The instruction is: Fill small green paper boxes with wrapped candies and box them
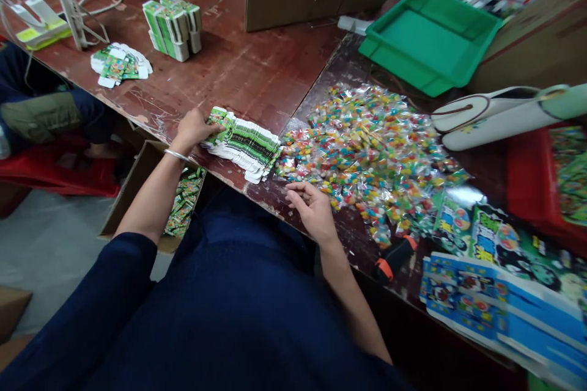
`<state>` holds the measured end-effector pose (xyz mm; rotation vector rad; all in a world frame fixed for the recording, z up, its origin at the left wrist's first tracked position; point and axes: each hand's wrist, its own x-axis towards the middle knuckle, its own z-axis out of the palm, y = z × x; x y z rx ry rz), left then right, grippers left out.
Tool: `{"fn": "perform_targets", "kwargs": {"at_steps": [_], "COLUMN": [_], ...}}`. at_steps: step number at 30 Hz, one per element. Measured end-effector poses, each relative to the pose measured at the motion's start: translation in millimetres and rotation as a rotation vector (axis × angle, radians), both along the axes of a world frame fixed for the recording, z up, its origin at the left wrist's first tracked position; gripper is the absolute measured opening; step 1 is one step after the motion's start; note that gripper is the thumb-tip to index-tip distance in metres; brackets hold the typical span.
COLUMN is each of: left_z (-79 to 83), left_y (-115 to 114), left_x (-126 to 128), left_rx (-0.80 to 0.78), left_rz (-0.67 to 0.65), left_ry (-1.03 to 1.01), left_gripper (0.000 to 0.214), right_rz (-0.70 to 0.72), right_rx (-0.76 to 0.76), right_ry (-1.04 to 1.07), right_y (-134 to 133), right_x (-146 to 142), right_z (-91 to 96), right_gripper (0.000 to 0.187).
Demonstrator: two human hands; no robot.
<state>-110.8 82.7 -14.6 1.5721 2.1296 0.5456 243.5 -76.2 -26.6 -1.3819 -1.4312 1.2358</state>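
A fanned row of small flat printed cartons [250,143], green and white, lies near the table's front edge. At its left end, my left hand [195,129] has its fingers closed on the end carton [217,117]; the thumb is mostly hidden. My right hand [312,208] hovers at the table edge, right of the row, fingers loosely bent and apart with nothing visible in them. Just beyond it spreads a large heap of clear packets of colourful candies [367,146], its left side touching the row's right end.
Banded carton stacks [172,27] and a loose carton pile [120,64] are at left. Below the edge stands a cardboard box [132,195] of filled cartons. Right are a green tray [426,36], a black-orange tool [395,258] and blue printed packaging [504,305]. Someone sits far left.
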Motion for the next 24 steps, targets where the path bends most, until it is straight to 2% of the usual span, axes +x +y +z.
{"fn": "perform_targets", "kwargs": {"at_steps": [3,5,7,9,11,14,16,18,21,24], "left_z": [14.9,27.5,38.2,44.7,45.8,38.5,30.1,22.1,16.8,21.4], "left_y": [-13,-30,-55,-83,-111,-141,-153,-159,-161,-157], "left_x": [2,13,31,56,82,113,124,131,134,133], "left_rx": [0.166,0.315,0.363,0.308,0.252,0.352,0.459,0.503,0.408,0.106], "left_rz": [0.103,0.067,-0.064,-0.269,-0.450,-0.629,-0.710,-0.724,-0.651,-0.650], "left_ry": [-0.038,-0.206,-0.424,-0.610,-0.689,-0.525,-0.348,-0.260,-0.408,-0.852], "left_gripper": [0.028,0.023,0.025,0.026,0.025,0.024,0.035,0.054,0.064,0.063], "right_rz": [-0.015,-0.056,-0.114,-0.146,-0.139,-0.145,-0.189,-0.230,-0.232,-0.130], "right_rx": [0.007,0.023,0.066,0.112,0.121,0.078,0.059,0.054,0.070,0.152], "right_ry": [0.027,0.079,0.154,0.221,0.250,0.255,0.279,0.320,0.355,0.272], "right_y": [2,3,5,8,9,8,5,1,-7,-16], "right_x": [-4,-8,-13,-19,-25,-29,-29,-27,-27,-28], "right_z": [1.2,6.1,13.8,22.4,29.9,35.4,34.5,31.2,26.4,26.1], "right_gripper": [0.032,0.033,0.036,0.043,0.043,0.035,0.033,0.032,0.035,0.041]}}
